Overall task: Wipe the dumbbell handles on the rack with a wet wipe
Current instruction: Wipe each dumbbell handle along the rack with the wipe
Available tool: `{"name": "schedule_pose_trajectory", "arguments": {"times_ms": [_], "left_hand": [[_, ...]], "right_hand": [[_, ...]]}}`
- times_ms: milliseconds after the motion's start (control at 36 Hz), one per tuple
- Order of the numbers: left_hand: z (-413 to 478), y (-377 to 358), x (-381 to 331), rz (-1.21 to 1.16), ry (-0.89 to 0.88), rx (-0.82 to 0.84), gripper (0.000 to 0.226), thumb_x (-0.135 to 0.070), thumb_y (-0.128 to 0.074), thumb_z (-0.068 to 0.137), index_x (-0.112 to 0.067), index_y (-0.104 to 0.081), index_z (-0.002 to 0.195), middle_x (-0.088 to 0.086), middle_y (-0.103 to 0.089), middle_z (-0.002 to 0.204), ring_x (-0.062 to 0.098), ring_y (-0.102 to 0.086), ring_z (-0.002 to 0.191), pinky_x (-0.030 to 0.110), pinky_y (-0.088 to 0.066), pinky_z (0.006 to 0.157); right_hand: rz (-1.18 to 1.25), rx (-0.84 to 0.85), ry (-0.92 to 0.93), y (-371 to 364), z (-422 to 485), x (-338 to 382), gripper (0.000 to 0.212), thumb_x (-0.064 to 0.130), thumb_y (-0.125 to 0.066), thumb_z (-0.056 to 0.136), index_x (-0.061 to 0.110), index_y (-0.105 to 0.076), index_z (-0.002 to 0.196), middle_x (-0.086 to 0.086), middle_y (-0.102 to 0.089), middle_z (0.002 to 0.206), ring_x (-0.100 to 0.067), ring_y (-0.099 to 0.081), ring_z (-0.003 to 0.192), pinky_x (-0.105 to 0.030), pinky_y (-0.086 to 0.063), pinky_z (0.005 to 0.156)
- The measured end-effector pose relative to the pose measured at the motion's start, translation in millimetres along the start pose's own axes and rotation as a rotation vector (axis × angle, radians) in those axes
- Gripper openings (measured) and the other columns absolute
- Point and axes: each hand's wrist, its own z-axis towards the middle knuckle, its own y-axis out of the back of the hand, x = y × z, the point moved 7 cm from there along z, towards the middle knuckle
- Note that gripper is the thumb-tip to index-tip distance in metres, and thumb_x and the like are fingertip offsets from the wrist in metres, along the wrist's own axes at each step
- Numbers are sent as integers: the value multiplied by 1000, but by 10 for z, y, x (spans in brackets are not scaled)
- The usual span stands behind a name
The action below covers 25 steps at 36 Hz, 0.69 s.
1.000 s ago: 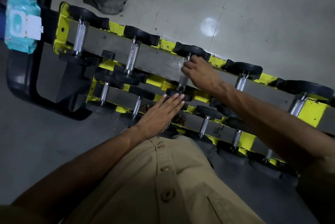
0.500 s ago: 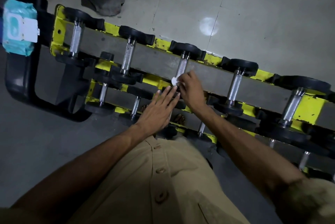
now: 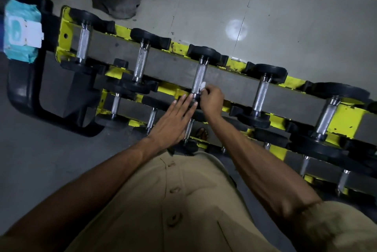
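Pinching a small white wet wipe between thumb and curled fingers, the right hand is pressed against the near end of a knurled chrome dumbbell handle, the third from the left on the top tier of the yellow and grey steel rack. The wipe is seen touching the handle at its 3 o'clock side, just above the black rubber weight head opposite. The left hand is laid flat and fully open, fingers straight and together, nothing being held; its fingertips are placed at about 9 o'clock of the right hand, just beside the handle's near end, and its palm is spread over the lower tier of the rack.

Four more chrome-handled dumbbells are carried on the top tier, and shorter ones are set on the tiers below. A teal plastic pack of wet wipes with a white flap lid is seen at the 9 o'clock edge of the view, well apart from the hands, resting on a black frame just beside the rack's left end. A crumpled grey cloth is seen on the pale tiled floor at 12 o'clock. A tan buttoned shirt is worn by the person and fills the 6 o'clock portion.
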Motion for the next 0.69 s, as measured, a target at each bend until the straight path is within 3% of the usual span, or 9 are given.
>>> {"name": "schedule_pose_trajectory", "arguments": {"times_ms": [194,250,306,361,444,500,556,611,694], "left_hand": [[-12,7,13,45,-10,40,108,-43,-59,96,-4,16,163,24,27,168,38,18,159,53,-9,130],[-24,11,2,46,-11,51,110,-45,-60,95,-4,17,163,24,27,168,38,19,158,52,-8,130],[-18,18,1,48,-6,50,110,-44,-59,96,-5,19,163,23,28,168,38,20,158,52,-6,130],[-11,25,3,42,-5,44,110,-44,-59,96,-5,19,162,24,27,168,38,20,158,52,-7,130],[-12,10,10,60,-10,35,111,-45,-60,95,-5,18,163,24,26,168,39,17,159,53,-9,130],[-7,8,5,71,-14,33,112,-47,-60,94,-4,17,163,25,25,168,39,16,159,54,-10,129],[-5,6,-3,84,-15,34,112,-48,-58,95,-4,18,162,26,25,168,40,16,159,54,-10,129],[-13,11,-7,72,-11,30,111,-47,-58,94,-3,17,163,26,25,168,40,16,159,54,-11,129],[-11,4,14,69,-6,22,111,-43,-59,93,-3,17,163,26,24,169,40,16,159,54,-11,129]], "right_hand": [[259,-188,-267,51,651,329,23,17,-58,98,7,-67,80,-10,-64,79,-27,-57,73,-30,-36,62],[342,-151,-287,-32,487,250,31,25,-55,103,12,-61,76,-5,-61,75,-20,-52,66,-31,-35,59],[451,-81,-367,-114,307,81,31,29,-53,104,10,-69,86,-3,-66,79,-14,-55,66,-27,-40,55],[596,6,-459,-171,247,-33,25,23,-55,102,7,-74,99,-5,-74,87,-19,-68,73,-28,-51,58],[749,111,-514,-198,434,-9,20,15,-52,96,7,-69,87,-12,-76,81,-30,-75,79,-30,-56,56],[641,86,-469,-175,693,18,13,13,-52,91,10,-64,85,-19,-74,90,-33,-74,83,-26,-46,48],[340,91,-346,-104,773,137,13,11,-52,92,13,-64,93,-18,-72,97,-30,-70,84,-25,-40,48],[39,74,-266,-56,597,73,23,19,-51,100,15,-66,82,-8,-67,83,-23,-62,76,-28,-40,54],[-165,61,-82,-56,138,-97,41,32,-50,101,10,-66,72,-10,-70,78,-30,-64,75,-38,-47,68]]}}
